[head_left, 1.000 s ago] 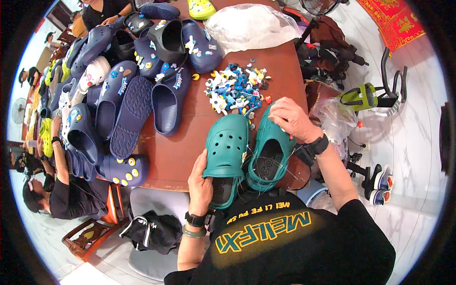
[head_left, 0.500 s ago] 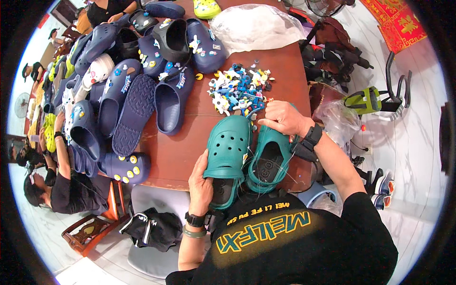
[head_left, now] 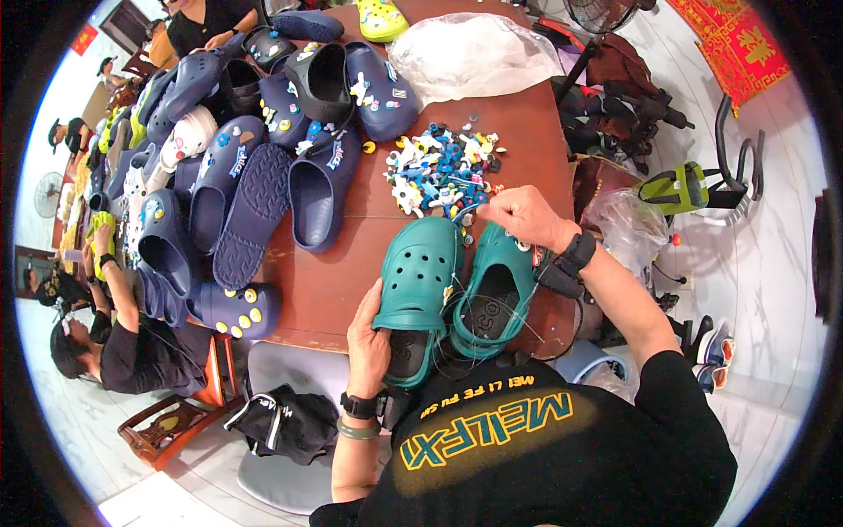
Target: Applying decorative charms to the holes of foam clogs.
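Observation:
My left hand (head_left: 367,338) is wrapped round the outer side of a green clog (head_left: 425,263), which has round holes on its top and a heel strap. Beside it at the table's near edge stands a second green clog (head_left: 493,303), its dark insole showing. My right hand (head_left: 527,217) is closed in a pinch above that second clog's toe. What its fingertips hold, if anything, is too small to make out. Just beyond both clogs lies a pile of small colourful shoe charms (head_left: 443,167).
Dark blue clogs (head_left: 320,193), several with charms, crowd the table's left. A white plastic bag (head_left: 474,57) lies at the far side. Co-workers, one with a raised arm (head_left: 118,290), are on the left. A grey chair (head_left: 290,470) stands near left, a fan (head_left: 601,13) far right.
My right hand has shifted slightly at the second clog's toe, still pinched. My left hand keeps its hold on the first green clog. The whole view has moved a little.

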`<control>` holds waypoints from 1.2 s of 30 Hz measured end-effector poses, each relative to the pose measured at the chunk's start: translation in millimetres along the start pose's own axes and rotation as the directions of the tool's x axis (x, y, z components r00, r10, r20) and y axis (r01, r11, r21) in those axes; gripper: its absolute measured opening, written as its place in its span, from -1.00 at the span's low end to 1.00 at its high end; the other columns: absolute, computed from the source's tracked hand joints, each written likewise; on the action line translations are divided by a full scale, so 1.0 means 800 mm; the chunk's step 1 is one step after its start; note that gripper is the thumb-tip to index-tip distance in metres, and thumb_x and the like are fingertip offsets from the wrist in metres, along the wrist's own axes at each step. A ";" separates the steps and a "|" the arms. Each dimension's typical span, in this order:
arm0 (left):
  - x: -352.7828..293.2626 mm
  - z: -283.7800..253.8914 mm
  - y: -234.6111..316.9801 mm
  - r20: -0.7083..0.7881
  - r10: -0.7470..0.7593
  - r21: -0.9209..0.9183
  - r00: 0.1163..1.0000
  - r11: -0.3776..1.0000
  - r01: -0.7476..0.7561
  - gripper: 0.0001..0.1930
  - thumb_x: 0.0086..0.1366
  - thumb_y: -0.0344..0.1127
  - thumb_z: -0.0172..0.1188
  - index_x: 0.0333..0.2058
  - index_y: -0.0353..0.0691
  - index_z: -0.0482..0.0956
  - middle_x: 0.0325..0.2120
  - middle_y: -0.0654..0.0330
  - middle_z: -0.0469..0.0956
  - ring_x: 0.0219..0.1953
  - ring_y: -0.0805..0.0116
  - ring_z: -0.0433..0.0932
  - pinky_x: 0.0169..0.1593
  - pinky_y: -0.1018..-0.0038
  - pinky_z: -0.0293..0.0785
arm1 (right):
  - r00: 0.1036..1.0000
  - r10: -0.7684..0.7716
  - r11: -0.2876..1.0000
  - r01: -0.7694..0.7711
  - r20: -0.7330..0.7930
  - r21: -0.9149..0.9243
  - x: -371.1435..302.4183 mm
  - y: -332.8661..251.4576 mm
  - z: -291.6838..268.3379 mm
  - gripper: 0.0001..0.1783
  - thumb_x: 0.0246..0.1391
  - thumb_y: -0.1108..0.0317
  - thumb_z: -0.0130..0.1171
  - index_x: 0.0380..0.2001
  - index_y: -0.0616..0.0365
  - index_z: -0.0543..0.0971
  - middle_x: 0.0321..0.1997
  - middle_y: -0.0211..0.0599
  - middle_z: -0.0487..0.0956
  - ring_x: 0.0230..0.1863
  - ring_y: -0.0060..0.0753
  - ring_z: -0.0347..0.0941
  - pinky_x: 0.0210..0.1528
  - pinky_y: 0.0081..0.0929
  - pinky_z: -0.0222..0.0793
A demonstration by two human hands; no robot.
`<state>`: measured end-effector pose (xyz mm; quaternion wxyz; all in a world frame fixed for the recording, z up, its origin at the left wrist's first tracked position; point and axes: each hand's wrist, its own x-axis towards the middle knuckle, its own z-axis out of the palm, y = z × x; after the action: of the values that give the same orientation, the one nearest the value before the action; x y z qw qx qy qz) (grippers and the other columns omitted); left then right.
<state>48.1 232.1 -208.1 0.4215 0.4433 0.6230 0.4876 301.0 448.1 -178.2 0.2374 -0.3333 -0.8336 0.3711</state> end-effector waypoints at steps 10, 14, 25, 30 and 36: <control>0.000 -0.002 -0.010 -0.004 -0.010 0.018 1.000 1.000 0.010 -0.50 0.29 -0.58 0.06 0.23 -0.29 0.36 0.20 0.02 0.40 0.26 0.18 0.35 0.31 0.35 0.22 | 0.984 0.173 0.865 -0.173 0.044 0.470 0.024 -0.015 -0.015 -0.49 0.39 -0.01 -0.15 -0.37 0.18 0.57 -0.28 -0.35 0.54 -0.22 -0.48 0.40 -0.08 -0.47 0.32; 0.001 -0.002 -0.007 0.003 -0.009 0.023 1.000 1.000 0.009 -0.48 0.27 -0.59 0.05 0.23 -0.29 0.36 0.20 0.01 0.41 0.26 0.16 0.35 0.32 0.34 0.21 | 0.991 -0.127 0.986 0.121 0.040 0.117 -0.023 0.004 -0.021 -0.74 0.25 0.23 0.08 -0.34 0.22 0.59 -0.26 -0.28 0.58 -0.13 -0.33 0.49 -0.02 -0.39 0.38; 0.001 0.000 0.002 0.000 -0.014 0.032 1.000 0.999 0.014 -0.53 0.35 -0.44 0.11 0.23 -0.27 0.36 0.19 0.03 0.41 0.25 0.20 0.36 0.29 0.35 0.25 | 0.949 -0.300 0.942 0.310 0.095 -0.128 -0.008 -0.015 0.002 -0.67 0.15 0.21 0.19 -0.58 0.15 0.42 -0.56 -0.21 0.34 -0.47 -0.12 0.34 -0.38 -0.22 0.21; -0.001 0.001 0.005 -0.015 -0.027 0.030 1.000 0.999 0.028 -0.53 0.34 -0.48 0.09 0.23 -0.27 0.36 0.19 0.03 0.41 0.25 0.20 0.36 0.29 0.35 0.25 | 0.957 -0.263 0.953 0.277 0.121 -0.123 -0.007 -0.005 0.008 -0.59 0.17 0.20 0.17 -0.68 0.12 0.35 -0.64 -0.27 0.32 -0.54 -0.15 0.32 -0.42 -0.24 0.21; 0.001 -0.001 -0.002 -0.001 -0.031 0.005 1.000 0.999 0.031 -0.52 0.32 -0.53 0.07 0.22 -0.28 0.37 0.19 0.02 0.41 0.25 0.19 0.36 0.29 0.35 0.24 | 0.957 -0.282 0.952 0.289 0.074 -0.102 -0.007 -0.010 0.013 -0.57 0.18 0.20 0.17 -0.70 0.13 0.35 -0.65 -0.25 0.32 -0.54 -0.15 0.32 -0.43 -0.24 0.22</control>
<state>46.8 232.1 -209.4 0.4276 0.4342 0.6314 0.4795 294.9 435.0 -179.0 0.2453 -0.2111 -0.8989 0.2953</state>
